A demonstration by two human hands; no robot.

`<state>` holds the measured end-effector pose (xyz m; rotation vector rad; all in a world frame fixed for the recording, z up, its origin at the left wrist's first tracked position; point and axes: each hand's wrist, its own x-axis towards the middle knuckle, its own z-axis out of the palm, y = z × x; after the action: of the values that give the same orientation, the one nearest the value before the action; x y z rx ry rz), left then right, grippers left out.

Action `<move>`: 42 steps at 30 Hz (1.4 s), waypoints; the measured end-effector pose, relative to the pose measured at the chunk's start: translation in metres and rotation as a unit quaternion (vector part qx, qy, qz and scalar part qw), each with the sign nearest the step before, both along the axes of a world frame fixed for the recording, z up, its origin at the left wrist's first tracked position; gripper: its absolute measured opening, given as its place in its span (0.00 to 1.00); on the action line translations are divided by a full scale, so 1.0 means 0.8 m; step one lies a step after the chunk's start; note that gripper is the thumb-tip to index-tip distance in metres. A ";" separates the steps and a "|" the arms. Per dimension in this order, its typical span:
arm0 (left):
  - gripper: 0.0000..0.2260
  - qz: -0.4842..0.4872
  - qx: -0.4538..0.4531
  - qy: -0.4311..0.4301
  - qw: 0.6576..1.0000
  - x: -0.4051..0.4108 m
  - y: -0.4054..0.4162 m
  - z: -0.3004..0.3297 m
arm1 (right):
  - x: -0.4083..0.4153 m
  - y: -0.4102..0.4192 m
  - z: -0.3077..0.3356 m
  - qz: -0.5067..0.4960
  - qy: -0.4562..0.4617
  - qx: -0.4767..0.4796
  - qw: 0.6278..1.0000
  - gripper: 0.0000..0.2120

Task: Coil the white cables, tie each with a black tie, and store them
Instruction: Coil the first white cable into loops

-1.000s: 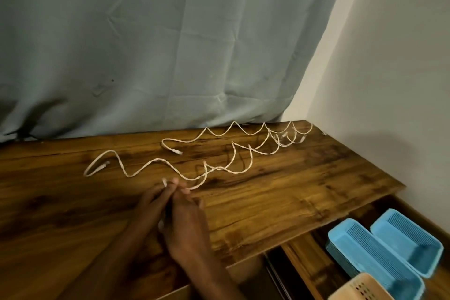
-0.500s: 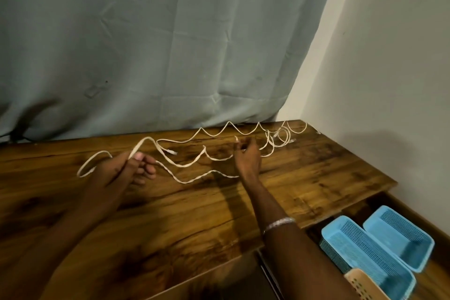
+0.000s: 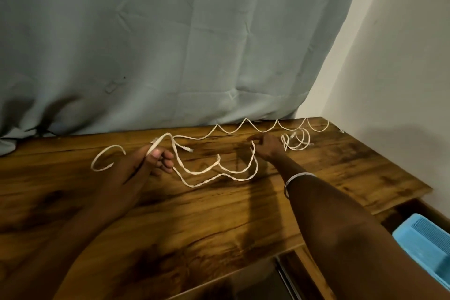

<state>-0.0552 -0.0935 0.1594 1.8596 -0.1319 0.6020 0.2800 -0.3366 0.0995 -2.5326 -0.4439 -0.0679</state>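
While the white cables (image 3: 214, 170) are lying in loose waves across the far half of the wooden table (image 3: 219, 221), we are holding one strand up off the wood with our left hand (image 3: 143, 165), the thumb and curled fingers pinching the flat cord so that it is arching over the knuckles and trailing down toward three o'clock. From there the cord is sagging in two low loops across the middle of the table and rising to our right hand (image 3: 266, 146), which is reaching out toward one o'clock with its fingertips closing on the strand. A small tangle of loops (image 3: 295, 140) is sitting just beside that hand at its three o'clock side, and another wavy run of cable is zigzagging along the table's far edge at twelve o'clock. We are wearing a thin bracelet (image 3: 295, 179) on the right wrist. Behind the table a grey-green curtain (image 3: 170, 44) is hanging, a pale wall (image 3: 401, 68) is standing at two o'clock, and a blue basket (image 3: 423, 243) is showing at four o'clock, below the table's edge.
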 end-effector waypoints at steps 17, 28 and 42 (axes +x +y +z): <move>0.20 -0.020 0.010 0.051 0.998 0.030 -0.006 -0.041 | 0.007 0.012 0.129 -0.156 -0.316 0.182 0.918 0.20; 0.14 0.023 0.000 0.066 0.998 0.035 -0.017 -0.067 | -0.158 0.048 0.048 -0.015 -0.469 0.253 0.846 0.14; 0.21 0.201 0.112 0.093 0.969 -0.023 0.046 -0.103 | -0.319 0.110 0.024 0.288 -0.052 0.021 0.956 0.50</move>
<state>-0.0733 -0.0569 0.0771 2.1727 0.3219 0.7043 0.0245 -0.2483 0.1189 -2.2668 -1.1864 0.0103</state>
